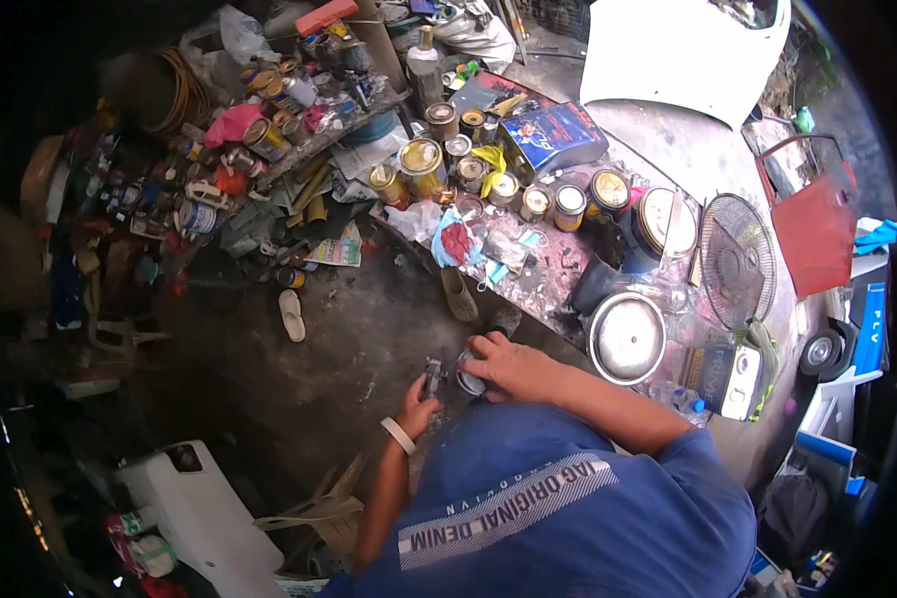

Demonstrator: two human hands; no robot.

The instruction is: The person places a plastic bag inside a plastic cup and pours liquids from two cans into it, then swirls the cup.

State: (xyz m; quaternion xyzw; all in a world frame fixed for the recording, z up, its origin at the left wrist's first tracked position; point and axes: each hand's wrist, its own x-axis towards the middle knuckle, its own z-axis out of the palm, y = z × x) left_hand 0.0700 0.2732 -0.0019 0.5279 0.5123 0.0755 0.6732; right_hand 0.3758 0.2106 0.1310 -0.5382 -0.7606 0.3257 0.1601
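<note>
My left hand (pixel 417 409), with a white band on the wrist, grips an upright grey metal tool (pixel 432 377) that looks like a spray gun, at lower centre. Just to its right, my right hand (pixel 513 367) has its fingers curled over a round grey cup or lid (pixel 466 371), partly hidden by the hand. The two held items are slightly apart. My blue shirt fills the bottom of the view. Beyond my right hand, a large round silver lid or pan (pixel 625 339) lies at the front of the cluttered bench (pixel 538 286), beside plastic bottles (pixel 680 399).
Paint cans (pixel 421 171), a blue rectangular tin (pixel 553 135) and a fan grille (pixel 736 259) crowd the bench. More cluttered containers are upper left. Loose clogs (pixel 292 315) lie on the dark floor (pixel 239 379); white panels (pixel 179 498) stand lower left and upper right.
</note>
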